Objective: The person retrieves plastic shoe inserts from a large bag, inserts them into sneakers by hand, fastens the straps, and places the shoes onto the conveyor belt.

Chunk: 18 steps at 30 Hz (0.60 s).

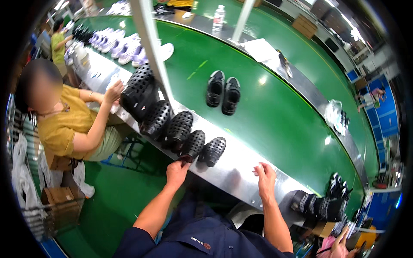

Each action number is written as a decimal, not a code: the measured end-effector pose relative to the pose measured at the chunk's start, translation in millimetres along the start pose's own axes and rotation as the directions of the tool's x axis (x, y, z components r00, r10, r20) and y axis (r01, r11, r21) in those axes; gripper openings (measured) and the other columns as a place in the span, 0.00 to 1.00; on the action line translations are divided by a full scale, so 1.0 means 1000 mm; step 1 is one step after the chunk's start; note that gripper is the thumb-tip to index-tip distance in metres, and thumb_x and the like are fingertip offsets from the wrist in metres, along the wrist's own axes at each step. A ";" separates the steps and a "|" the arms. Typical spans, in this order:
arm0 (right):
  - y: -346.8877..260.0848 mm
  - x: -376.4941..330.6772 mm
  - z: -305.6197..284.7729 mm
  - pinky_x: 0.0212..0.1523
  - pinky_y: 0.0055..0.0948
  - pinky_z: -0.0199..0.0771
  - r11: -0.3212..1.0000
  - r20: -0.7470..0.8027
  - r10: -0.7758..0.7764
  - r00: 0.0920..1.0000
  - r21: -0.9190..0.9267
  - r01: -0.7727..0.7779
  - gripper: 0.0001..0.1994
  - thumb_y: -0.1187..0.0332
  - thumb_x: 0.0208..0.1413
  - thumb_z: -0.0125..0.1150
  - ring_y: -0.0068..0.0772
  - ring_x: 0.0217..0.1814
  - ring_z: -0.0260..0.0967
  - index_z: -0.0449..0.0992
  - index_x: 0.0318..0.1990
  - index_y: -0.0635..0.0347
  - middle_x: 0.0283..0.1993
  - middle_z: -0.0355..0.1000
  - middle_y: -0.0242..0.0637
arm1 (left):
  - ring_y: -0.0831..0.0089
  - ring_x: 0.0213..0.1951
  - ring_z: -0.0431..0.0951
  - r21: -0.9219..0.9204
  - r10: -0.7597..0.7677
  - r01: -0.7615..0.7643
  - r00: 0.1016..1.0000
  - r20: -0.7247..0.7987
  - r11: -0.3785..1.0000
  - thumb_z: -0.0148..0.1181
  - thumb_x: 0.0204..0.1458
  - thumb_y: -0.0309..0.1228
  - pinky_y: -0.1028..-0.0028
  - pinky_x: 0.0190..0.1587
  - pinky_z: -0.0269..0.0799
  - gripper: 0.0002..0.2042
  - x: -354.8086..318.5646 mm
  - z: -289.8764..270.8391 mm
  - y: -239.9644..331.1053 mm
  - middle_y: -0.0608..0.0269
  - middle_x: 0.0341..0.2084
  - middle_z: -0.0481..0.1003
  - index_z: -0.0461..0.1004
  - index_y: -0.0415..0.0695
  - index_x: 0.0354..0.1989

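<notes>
Dark blue shirt (211, 234) lay nearest. Left hand (175, 173) had grip pinched on heel of black perforated clog (195, 142), set on metal surface (241, 182) beside neighbouring clog (214, 151). Long axis ran outward, leaning rightward, toe at far end. Right hand (266, 177) over surface, fingers curled; whether its grip held anything, could not tell.

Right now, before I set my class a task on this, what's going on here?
The person's left hand holds the near end of a black perforated shoe in a row on the metal ledge. The right hand is apart from the shoes; whether it holds anything is unclear. A co-worker in yellow sits left. Black sneakers stand on the green surface.
</notes>
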State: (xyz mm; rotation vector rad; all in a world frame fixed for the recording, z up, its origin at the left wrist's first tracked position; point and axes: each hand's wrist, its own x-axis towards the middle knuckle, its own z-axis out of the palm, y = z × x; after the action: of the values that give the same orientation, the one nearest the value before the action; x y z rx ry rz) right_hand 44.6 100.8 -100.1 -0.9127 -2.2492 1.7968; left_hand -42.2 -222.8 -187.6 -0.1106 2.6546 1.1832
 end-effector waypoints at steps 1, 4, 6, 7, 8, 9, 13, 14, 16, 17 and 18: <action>0.019 -0.029 -0.023 0.41 0.25 0.73 0.997 -0.052 0.083 0.995 -0.001 -0.083 0.13 0.67 0.63 0.56 0.27 0.39 0.74 0.74 0.47 0.70 0.39 0.77 0.41 | 0.51 0.32 0.80 -0.069 -0.001 0.001 1.000 0.000 0.998 0.66 0.50 0.36 0.59 0.36 0.74 0.11 -0.006 -0.005 0.004 0.50 0.27 0.79 0.80 0.40 0.36; 0.073 -0.118 -0.075 0.38 0.27 0.74 0.987 -0.081 0.152 0.985 -0.039 -0.155 0.13 0.68 0.62 0.56 0.28 0.34 0.74 0.74 0.47 0.70 0.35 0.76 0.40 | 0.55 0.28 0.80 0.035 0.055 -0.051 0.991 -0.118 0.998 0.67 0.50 0.32 0.60 0.34 0.74 0.10 -0.026 -0.007 -0.003 0.54 0.23 0.78 0.77 0.41 0.36; 0.125 -0.176 -0.102 0.36 0.26 0.75 0.959 -0.139 0.254 0.957 -0.095 -0.268 0.11 0.69 0.62 0.56 0.27 0.33 0.74 0.74 0.46 0.68 0.34 0.77 0.40 | 0.55 0.27 0.79 0.031 0.144 -0.143 0.989 -0.039 0.989 0.66 0.51 0.32 0.60 0.34 0.74 0.09 -0.050 -0.002 0.012 0.54 0.23 0.78 0.76 0.41 0.34; 0.147 -0.204 -0.106 0.35 0.26 0.75 0.939 -0.167 0.303 0.938 -0.119 -0.324 0.10 0.70 0.62 0.56 0.27 0.32 0.74 0.74 0.46 0.68 0.34 0.77 0.40 | 0.56 0.26 0.79 0.017 0.202 -0.202 0.979 0.020 0.979 0.66 0.52 0.32 0.60 0.33 0.74 0.08 -0.058 -0.005 0.023 0.55 0.22 0.77 0.75 0.41 0.33; 0.161 -0.230 -0.109 0.33 0.26 0.75 0.916 -0.180 0.378 0.908 -0.066 -0.395 0.10 0.71 0.62 0.56 0.27 0.31 0.74 0.74 0.46 0.67 0.34 0.77 0.39 | 0.58 0.27 0.78 0.059 0.323 -0.325 0.946 0.038 0.944 0.66 0.51 0.31 0.61 0.33 0.74 0.08 -0.070 -0.004 0.039 0.56 0.24 0.76 0.74 0.41 0.33; 0.177 -0.257 -0.113 0.32 0.26 0.75 0.887 -0.187 0.452 0.872 -0.013 -0.462 0.09 0.72 0.61 0.57 0.26 0.29 0.74 0.75 0.46 0.67 0.34 0.77 0.39 | 0.59 0.34 0.78 0.182 0.538 -0.536 0.842 0.044 0.824 0.67 0.48 0.28 0.64 0.37 0.73 0.09 -0.075 0.001 0.053 0.57 0.30 0.76 0.74 0.42 0.35; 0.203 -0.322 -0.111 0.29 0.27 0.76 0.804 -0.247 0.585 0.773 0.047 -0.593 0.07 0.72 0.59 0.59 0.27 0.28 0.77 0.76 0.41 0.68 0.31 0.79 0.41 | 0.51 0.56 0.68 0.349 0.857 -0.838 0.493 0.152 0.420 0.68 0.42 0.28 0.57 0.55 0.65 0.17 -0.057 0.006 0.154 0.52 0.49 0.71 0.76 0.43 0.43; 0.222 -0.335 -0.113 0.28 0.27 0.76 0.836 -0.261 0.521 0.813 -0.035 -0.547 0.07 0.71 0.59 0.61 0.26 0.27 0.77 0.77 0.40 0.67 0.29 0.79 0.40 | 0.48 0.60 0.65 0.389 0.848 -0.836 0.488 0.204 0.387 0.69 0.43 0.30 0.53 0.59 0.62 0.20 -0.042 0.012 0.173 0.50 0.53 0.69 0.75 0.44 0.47; 0.271 -0.357 -0.111 0.29 0.26 0.76 0.858 -0.260 0.505 0.823 0.050 -0.511 0.07 0.71 0.59 0.61 0.26 0.26 0.76 0.77 0.38 0.67 0.28 0.79 0.40 | 0.46 0.65 0.59 0.532 0.755 -0.784 0.550 0.356 0.320 0.69 0.43 0.36 0.50 0.65 0.56 0.28 -0.007 0.017 0.200 0.48 0.61 0.64 0.73 0.46 0.56; 0.290 -0.363 -0.112 0.29 0.26 0.76 0.864 -0.263 0.495 0.828 0.048 -0.501 0.06 0.71 0.59 0.61 0.26 0.26 0.75 0.77 0.38 0.67 0.28 0.79 0.40 | 0.46 0.68 0.57 0.621 0.660 -0.736 0.611 0.437 0.270 0.68 0.44 0.40 0.50 0.67 0.54 0.31 0.013 0.023 0.204 0.48 0.64 0.62 0.71 0.47 0.60; 0.299 -0.366 -0.112 0.29 0.28 0.77 0.865 -0.252 0.499 0.829 0.077 -0.496 0.06 0.72 0.58 0.60 0.30 0.26 0.76 0.77 0.38 0.68 0.29 0.79 0.41 | 0.45 0.68 0.56 0.666 0.543 -0.706 0.667 0.511 0.241 0.67 0.44 0.42 0.50 0.68 0.53 0.33 0.029 0.025 0.203 0.48 0.65 0.61 0.69 0.49 0.62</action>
State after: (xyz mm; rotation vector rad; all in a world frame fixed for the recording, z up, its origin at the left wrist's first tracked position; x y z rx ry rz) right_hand 503.8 38.3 -244.5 -1.7568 -1.9489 1.7144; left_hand -98.3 -67.5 -63.8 1.3029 2.7941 -0.1844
